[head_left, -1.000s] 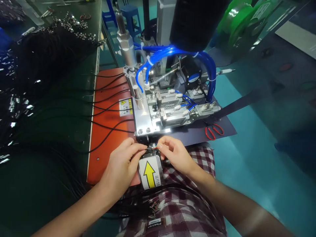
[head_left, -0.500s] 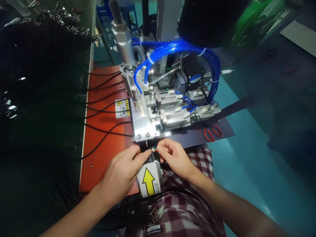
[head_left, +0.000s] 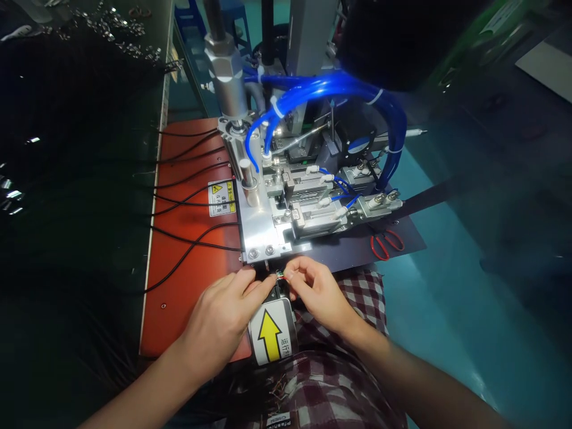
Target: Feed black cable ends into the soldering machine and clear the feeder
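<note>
At the front of a metal machine (head_left: 263, 232), my right hand (head_left: 319, 292) pinches thin coloured wires (head_left: 282, 275), red and green among them, between thumb and forefinger. Close by on the left, my left hand (head_left: 227, 304) has its thumb tip against the small bright end of those wires. Its fingers are bent, and what lies beneath them is hidden. The wire ends are too small to make out in detail. Just below my hands is a white plate with a yellow arrow (head_left: 270, 336), fixed to a dark part of the machine.
Black cables (head_left: 192, 245) run across the orange board (head_left: 179, 280) on the left. Blue air hoses (head_left: 330, 89) arch over the machine. Red-handled scissors (head_left: 386, 245) lie on the dark base plate. Many shiny metal-ended pieces (head_left: 116, 33) lie at the upper left.
The view has shifted slightly, so the machine and my hands sit a little lower in it. Both hands keep nearly the same pose at the wires.
</note>
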Demonstrator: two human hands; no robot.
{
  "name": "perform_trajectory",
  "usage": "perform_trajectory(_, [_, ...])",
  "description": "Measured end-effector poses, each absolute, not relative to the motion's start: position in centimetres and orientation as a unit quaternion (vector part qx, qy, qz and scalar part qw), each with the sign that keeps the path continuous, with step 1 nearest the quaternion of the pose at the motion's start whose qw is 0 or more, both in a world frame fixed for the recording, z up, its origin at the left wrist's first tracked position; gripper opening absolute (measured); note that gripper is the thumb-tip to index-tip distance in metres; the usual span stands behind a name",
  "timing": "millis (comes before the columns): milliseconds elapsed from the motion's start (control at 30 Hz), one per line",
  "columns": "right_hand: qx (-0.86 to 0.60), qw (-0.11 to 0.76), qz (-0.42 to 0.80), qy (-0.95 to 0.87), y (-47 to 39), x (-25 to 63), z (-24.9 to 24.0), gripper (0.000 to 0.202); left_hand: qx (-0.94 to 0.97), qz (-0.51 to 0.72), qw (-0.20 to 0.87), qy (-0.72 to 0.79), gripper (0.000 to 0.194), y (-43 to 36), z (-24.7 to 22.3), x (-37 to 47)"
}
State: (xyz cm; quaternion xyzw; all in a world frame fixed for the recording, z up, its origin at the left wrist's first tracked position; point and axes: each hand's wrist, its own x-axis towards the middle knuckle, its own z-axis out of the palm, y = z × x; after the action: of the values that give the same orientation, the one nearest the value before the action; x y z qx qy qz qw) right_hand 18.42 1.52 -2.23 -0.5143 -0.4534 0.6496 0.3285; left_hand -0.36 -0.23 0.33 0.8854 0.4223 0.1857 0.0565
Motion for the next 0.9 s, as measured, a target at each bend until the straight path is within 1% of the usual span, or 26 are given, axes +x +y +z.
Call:
perform_trajectory(100, [-0.521,0.336,0.626,-0.473,1.3,18.3,-2.3,0.019,0.887,0.178,0.057,0.422,0.033,-0.3,0.3,-0.4])
perform_trajectory(300, [-0.518,0.383,0.476,-0.599,0.8,18.3,-3.4,0.014,0.886,0.176,0.062,0.424,0.033,-0.2,0.2,-0.4])
perform_trajectory(467, [-0.503,0.399,0.415,-0.644,0.7,18.4,-4.0,0.012,0.889,0.178,0.054,0.418,0.032,-0.2,0.2,-0.4])
perform_trajectory(633, [-0.482,0.392,0.381,-0.685,0.9,18.7,-3.7,0.011,0.893,0.175,0.046,0.413,0.03,0.0,0.4,-0.3])
perform_trajectory(767, [-0.485,0.362,0.368,-0.706,1.0,18.9,-3.1,0.011,0.899,0.172,0.026,0.403,0.03,0.0,0.5,-0.3])
perform_trajectory(833, [-0.508,0.351,0.392,-0.682,1.0,18.8,-2.9,0.012,0.901,0.167,0.018,0.4,0.031,0.0,0.5,-0.3])
perform_trajectory(900, [-0.527,0.338,0.453,-0.635,0.8,18.5,-2.9,0.013,0.902,0.164,0.014,0.399,0.031,0.0,0.5,-0.2])
